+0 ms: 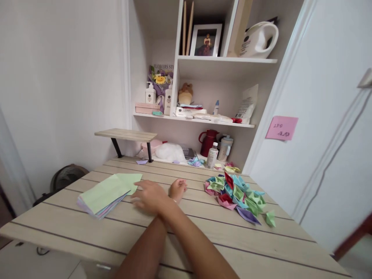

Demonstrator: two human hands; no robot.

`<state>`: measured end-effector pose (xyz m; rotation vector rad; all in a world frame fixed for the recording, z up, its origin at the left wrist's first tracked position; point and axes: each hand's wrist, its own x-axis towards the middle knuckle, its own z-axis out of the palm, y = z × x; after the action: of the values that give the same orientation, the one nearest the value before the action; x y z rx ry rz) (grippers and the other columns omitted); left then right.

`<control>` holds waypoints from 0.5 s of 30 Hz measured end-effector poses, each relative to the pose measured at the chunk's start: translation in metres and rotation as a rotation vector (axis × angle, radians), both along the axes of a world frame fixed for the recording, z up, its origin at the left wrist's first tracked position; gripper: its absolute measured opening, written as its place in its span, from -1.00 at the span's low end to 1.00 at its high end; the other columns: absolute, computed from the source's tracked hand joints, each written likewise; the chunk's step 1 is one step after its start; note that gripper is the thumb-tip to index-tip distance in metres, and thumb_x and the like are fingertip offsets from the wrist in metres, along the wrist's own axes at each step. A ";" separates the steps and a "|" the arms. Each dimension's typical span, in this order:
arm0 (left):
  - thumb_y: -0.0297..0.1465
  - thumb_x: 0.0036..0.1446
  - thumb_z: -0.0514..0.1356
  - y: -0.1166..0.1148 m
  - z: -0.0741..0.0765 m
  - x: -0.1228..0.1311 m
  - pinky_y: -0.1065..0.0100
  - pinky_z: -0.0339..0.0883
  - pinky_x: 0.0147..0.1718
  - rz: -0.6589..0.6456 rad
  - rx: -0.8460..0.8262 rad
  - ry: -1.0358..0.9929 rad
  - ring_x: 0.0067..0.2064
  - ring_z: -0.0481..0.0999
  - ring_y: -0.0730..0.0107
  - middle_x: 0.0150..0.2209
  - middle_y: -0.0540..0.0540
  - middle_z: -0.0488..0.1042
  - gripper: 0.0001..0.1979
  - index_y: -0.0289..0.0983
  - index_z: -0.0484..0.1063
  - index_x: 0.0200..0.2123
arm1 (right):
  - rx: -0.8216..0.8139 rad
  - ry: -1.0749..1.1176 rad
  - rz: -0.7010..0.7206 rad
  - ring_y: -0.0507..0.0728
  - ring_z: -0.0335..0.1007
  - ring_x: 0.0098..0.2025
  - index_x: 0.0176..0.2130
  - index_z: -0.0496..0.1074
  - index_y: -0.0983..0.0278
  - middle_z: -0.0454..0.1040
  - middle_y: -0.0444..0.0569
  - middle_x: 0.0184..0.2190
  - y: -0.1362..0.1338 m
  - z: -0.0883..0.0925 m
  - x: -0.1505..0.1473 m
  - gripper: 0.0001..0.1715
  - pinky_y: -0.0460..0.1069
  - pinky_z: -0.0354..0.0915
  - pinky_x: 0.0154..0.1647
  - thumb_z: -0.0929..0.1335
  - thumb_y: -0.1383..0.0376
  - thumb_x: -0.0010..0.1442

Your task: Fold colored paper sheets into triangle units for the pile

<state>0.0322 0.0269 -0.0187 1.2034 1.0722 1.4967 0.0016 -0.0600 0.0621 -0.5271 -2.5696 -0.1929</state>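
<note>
My forearms cross over the light wooden table [203, 240]. My right hand [148, 197] reaches left and lies flat with its fingers stretched out, the fingertips at the edge of the top green sheet of a stack of pastel paper [106, 195]. My left hand [177, 189] rests on the table further right, past the crossing. Its fingers are loosely curled, and what is inside them is hidden. A pile of folded paper boats [236, 195] in green, blue, pink, red and purple lies to the right of that hand, apart from it.
At the back left of the table stands a small wooden riser shelf [126, 135]. Behind it are a red jug [207, 141], bottles and a white bag. Wall shelves above hold bottles, a framed picture and a white kettle. A pink note [281, 128] sticks to the white door on the right.
</note>
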 end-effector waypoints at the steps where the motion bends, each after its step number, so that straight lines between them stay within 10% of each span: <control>1: -0.47 -0.07 0.12 0.000 -0.002 0.000 0.53 0.27 -0.57 0.001 0.000 -0.003 -0.58 0.41 0.52 -0.56 -0.02 0.44 -0.88 -0.32 0.43 -0.41 | -0.018 -0.076 0.023 0.15 0.11 0.05 -0.23 0.43 0.12 0.20 -0.09 0.06 -0.003 0.001 -0.020 -0.77 0.06 0.09 -0.01 0.30 0.19 0.06; 6: -0.43 -0.08 0.13 0.000 -0.006 -0.004 0.47 0.31 -0.49 -0.056 0.004 0.020 -0.54 0.42 0.52 -0.52 -0.04 0.45 -0.86 -0.32 0.42 -0.39 | -0.056 -0.270 0.044 0.12 0.12 0.08 -0.18 0.38 0.13 0.21 -0.11 0.08 -0.003 -0.015 -0.075 -0.75 0.12 0.13 0.00 0.21 0.31 0.15; 15: -0.40 -0.11 0.17 -0.001 -0.009 0.000 0.45 0.28 -0.49 -0.112 0.050 0.112 -0.54 0.41 0.48 -0.52 -0.04 0.46 -0.88 -0.28 0.45 -0.43 | -0.073 -0.026 -0.078 0.11 0.38 -0.23 -0.33 0.45 0.27 0.50 -0.03 -0.32 0.009 -0.016 -0.057 -0.79 -0.03 0.26 -0.22 0.23 0.38 0.11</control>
<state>0.0324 0.0257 -0.0277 1.3736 1.0280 1.3908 -0.0553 -0.0512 0.0458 -0.6564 -2.5917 -0.1342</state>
